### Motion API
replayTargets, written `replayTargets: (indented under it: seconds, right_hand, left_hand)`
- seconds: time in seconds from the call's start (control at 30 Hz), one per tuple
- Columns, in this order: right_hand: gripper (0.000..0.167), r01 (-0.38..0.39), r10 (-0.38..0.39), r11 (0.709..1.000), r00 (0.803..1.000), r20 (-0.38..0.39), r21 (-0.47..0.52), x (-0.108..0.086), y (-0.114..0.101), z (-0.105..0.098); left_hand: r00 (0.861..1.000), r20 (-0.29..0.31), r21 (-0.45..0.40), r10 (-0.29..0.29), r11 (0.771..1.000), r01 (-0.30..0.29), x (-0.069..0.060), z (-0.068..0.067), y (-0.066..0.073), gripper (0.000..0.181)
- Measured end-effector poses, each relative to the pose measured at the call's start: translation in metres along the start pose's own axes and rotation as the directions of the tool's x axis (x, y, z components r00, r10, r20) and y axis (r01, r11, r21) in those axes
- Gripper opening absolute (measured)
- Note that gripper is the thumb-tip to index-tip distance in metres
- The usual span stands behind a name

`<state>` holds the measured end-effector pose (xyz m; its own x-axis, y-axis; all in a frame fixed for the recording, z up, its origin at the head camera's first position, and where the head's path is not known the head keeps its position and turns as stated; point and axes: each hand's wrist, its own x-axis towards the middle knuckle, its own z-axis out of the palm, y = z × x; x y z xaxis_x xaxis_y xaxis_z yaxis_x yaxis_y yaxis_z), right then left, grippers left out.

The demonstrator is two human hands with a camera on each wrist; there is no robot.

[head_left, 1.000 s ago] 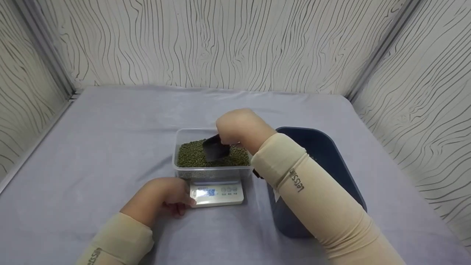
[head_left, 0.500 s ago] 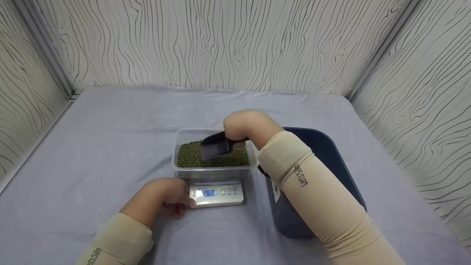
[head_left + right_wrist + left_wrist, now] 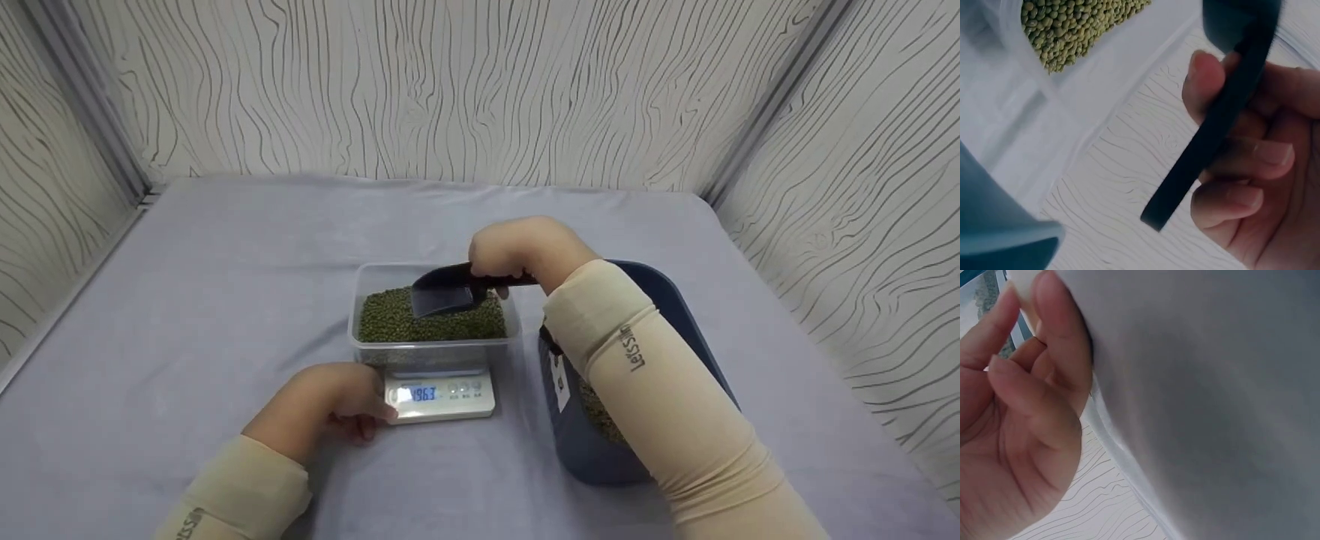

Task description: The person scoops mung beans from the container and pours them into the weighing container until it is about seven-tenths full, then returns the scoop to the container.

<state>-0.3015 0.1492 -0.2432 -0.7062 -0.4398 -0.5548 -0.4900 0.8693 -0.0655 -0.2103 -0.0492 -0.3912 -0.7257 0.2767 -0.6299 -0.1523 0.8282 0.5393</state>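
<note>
Your right grip (image 3: 506, 247) holds the black scoop (image 3: 442, 291) over beans (image 3: 397, 322) in the clear box (image 3: 435, 345); left grip (image 3: 352, 394) pinches the scale (image 3: 450, 407), whose lit display (image 3: 421, 394) only the head view shows.

Head view softly, evenly lit; glare on scale display (image 3: 421, 394); left wrist view dim, cloth (image 3: 1213, 410) blurred

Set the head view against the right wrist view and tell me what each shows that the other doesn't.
Only the head view: the left hand gripping the edge of the scale with its lit display, the white label on the blue bin, and both cream sleeves.

Only the right wrist view: the right hand's palm side, fingers curled around the handle.

Both: right hand, black scoop, green beans, clear container, blue bin, patterned wall.
</note>
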Motion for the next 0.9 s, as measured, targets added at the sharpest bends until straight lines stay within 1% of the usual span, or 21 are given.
replayTargets:
  seconds: [0.17, 0.3, 0.4, 0.5, 0.6, 0.77, 0.9]
  right_hand:
    - [0.029, -0.01, 0.009, 0.997, 1.0, 0.008, 0.083, -0.006, 0.013, 0.0]
    - [0.027, -0.005, 0.005, 0.995, 1.0, 0.002, 0.104, -0.011, 0.024, 0.002]
    - [0.026, -0.001, 0.002, 0.992, 1.0, -0.008, 0.125, -0.017, 0.033, 0.004]
    - [0.023, 0.001, 0.002, 0.984, 1.0, -0.015, 0.178, -0.024, 0.043, 0.006]
    - [0.023, -0.001, 0.005, 0.968, 1.0, -0.018, 0.249, -0.032, 0.055, 0.009]
    - [0.029, 0.023, -0.013, 0.95, 0.999, -0.034, 0.311, -0.046, 0.08, 0.009]
    - [0.034, 0.023, -0.007, 0.949, 0.999, -0.05, 0.316, -0.06, 0.099, 0.007]
  left_hand:
    - [1.0, 0.006, -0.004, 0.001, 1.0, -0.001, 0.0, -0.001, -0.001, 0.024]
    - [1.0, 0.0, -0.003, 0.003, 1.0, -0.003, 0.0, -0.001, -0.001, 0.024]
    - [1.0, 0.002, -0.023, 0.009, 1.0, -0.009, 0.0, -0.001, -0.001, 0.023]
    - [1.0, 0.004, -0.043, 0.016, 0.999, -0.016, -0.001, 0.0, -0.001, 0.022]
    - [1.0, 0.0, -0.025, 0.016, 1.0, -0.016, -0.001, -0.001, -0.001, 0.022]
    - [1.0, -0.006, 0.003, 0.01, 1.0, -0.01, -0.002, -0.001, -0.001, 0.022]
    - [1.0, -0.006, 0.001, 0.008, 1.0, -0.008, 0.0, -0.001, -0.001, 0.02]
